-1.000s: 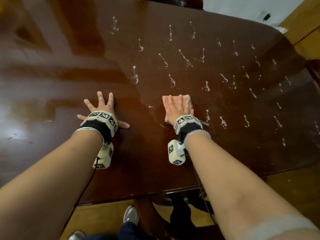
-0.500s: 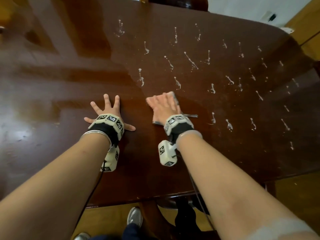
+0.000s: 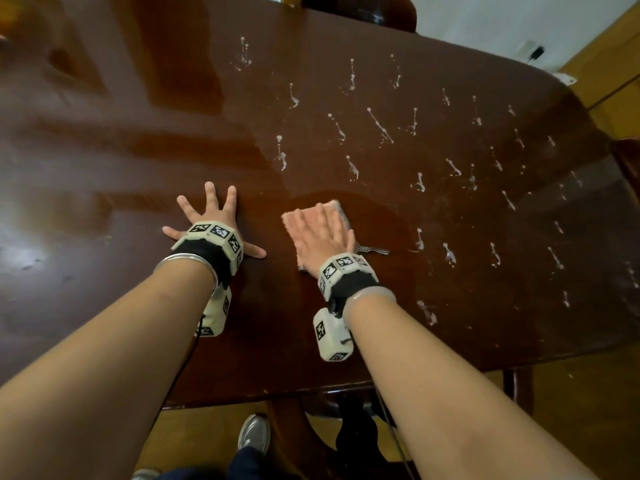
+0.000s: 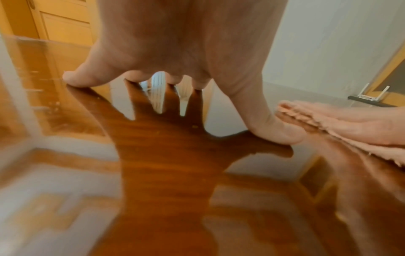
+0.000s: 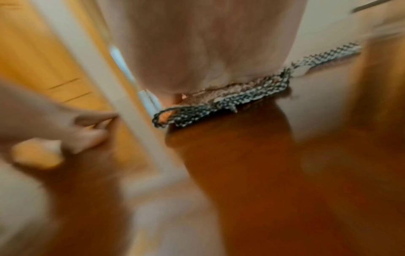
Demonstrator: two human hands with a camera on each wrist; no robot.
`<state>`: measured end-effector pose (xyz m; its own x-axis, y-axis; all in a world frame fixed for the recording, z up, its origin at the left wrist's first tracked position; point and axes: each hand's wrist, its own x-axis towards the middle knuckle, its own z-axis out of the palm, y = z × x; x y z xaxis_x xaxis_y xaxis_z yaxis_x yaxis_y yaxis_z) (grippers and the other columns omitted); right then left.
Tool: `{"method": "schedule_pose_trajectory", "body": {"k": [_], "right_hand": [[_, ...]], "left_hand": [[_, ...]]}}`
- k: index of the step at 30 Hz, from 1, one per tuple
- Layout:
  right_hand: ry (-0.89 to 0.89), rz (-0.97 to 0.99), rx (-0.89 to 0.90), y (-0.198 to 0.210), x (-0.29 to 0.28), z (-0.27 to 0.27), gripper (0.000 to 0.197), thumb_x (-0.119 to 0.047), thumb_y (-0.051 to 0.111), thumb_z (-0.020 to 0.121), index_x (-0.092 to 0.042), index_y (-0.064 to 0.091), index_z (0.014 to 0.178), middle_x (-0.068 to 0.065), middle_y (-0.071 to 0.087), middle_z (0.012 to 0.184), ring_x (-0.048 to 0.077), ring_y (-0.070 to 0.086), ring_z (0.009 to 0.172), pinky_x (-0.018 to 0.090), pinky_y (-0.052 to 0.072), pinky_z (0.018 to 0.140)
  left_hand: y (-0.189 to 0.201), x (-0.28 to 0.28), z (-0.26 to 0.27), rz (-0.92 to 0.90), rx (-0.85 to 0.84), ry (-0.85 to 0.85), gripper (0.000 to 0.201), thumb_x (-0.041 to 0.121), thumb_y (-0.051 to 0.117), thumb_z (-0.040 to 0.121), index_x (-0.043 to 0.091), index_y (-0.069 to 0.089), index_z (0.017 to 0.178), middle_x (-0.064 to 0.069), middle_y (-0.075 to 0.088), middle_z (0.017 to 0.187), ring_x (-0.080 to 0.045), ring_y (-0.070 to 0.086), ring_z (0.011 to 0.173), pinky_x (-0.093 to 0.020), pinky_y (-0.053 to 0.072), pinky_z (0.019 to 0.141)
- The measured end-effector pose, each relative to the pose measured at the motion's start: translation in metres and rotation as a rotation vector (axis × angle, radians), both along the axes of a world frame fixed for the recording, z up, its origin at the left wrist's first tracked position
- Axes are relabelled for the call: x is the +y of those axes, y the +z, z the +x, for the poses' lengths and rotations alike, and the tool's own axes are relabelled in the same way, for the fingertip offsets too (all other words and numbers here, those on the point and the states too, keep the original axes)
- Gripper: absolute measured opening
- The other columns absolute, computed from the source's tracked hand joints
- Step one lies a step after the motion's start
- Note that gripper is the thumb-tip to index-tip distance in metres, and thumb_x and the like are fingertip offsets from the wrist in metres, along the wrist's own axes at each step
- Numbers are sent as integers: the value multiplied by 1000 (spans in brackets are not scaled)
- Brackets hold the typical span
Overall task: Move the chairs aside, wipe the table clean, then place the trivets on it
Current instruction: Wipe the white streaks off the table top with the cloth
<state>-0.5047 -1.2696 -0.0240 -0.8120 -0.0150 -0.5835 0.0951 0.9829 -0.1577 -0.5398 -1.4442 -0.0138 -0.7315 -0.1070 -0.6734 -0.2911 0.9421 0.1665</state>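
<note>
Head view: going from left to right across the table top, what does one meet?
Bare glossy wood of the table → left hand spread flat → right hand pressing the pink cloth → white splatter marks.

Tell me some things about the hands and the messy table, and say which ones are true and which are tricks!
1. The right hand presses flat on a pink cloth on the table. True.
2. The left hand is holding a spray bottle. False: it holds nothing; its fingers are spread flat on the bare wood.
3. White splotches lie mostly on the right part of the table. True.
4. The trivets are already on the table. False: no trivets show on it.
5. The cloth is blue. False: it is pink, with a black-and-white checked edging.
</note>
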Motion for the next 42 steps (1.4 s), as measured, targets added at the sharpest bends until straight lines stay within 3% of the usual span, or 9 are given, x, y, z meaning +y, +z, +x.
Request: {"method": "schedule_pose_trajectory", "body": {"k": [4,11,14,17,20,25,31,37,42], "right_hand": [[115,5,30,-2,31,33,53,-40,19,103,-52,-10,146,-18,-27,155,13,-25,144,45,-11,117],[-287,41,-26,7,51,8,56,-35,18,103,-47,-15,147,-7,-31,155,25,-29,142,54,-13,115],[-70,1,-8,5,5,3,68,-24,32,100,-45,-11,148,-6,-30,156,26,-30,142,54,-13,113],[118,20,5,4,10,16,56,-35,20,104,-48,-13,147,-13,-30,155,16,-29,142,46,-12,116],[31,26,-9,7,48,23,51,-40,15,104,-51,-12,146,-16,-29,154,14,-27,143,44,-11,117],[-283,82,-50,5,31,-19,55,-41,15,103,-45,-17,147,-5,-32,155,26,-29,142,53,-13,116],[90,43,-10,2,8,-16,55,-38,18,104,-47,-15,147,-13,-32,154,16,-30,142,45,-13,115],[-121,87,-21,8,48,-48,59,-27,22,105,-42,-15,148,-6,-28,157,20,-26,144,46,-8,118],[87,33,14,1,24,-41,56,-31,17,105,-42,-15,148,-12,-31,153,17,-27,143,43,-11,115]], "left_hand": [[0,-1,3,2,11,-7,137,59,84,50,43,-12,147,10,-28,154,-40,-22,141,-77,11,101],[-3,0,-1,-9,19,0,140,59,85,47,43,-12,147,11,-28,154,-41,-21,141,-78,12,99],[-5,2,-3,-21,4,-11,140,58,85,48,42,-13,147,10,-28,154,-43,-20,140,-78,13,99],[1,-1,-7,-12,33,-13,128,54,85,54,40,0,149,5,-16,157,-43,-13,142,-74,10,104],[4,-16,-18,10,134,-84,107,50,83,61,37,22,147,-4,8,156,-35,0,144,-66,7,110],[0,-27,-38,26,63,-124,124,51,85,57,46,0,148,3,-20,157,-31,-17,144,-71,7,106],[4,-24,-70,21,16,-134,127,54,84,56,48,-5,147,7,-24,156,-37,-21,142,-75,9,103],[5,-17,-82,0,-31,-115,137,49,88,50,49,-10,145,7,-31,153,-40,-25,140,-78,7,100],[6,-15,-87,11,-27,-98,125,50,85,57,48,-2,147,5,-25,155,-43,-22,140,-76,6,102]]}}
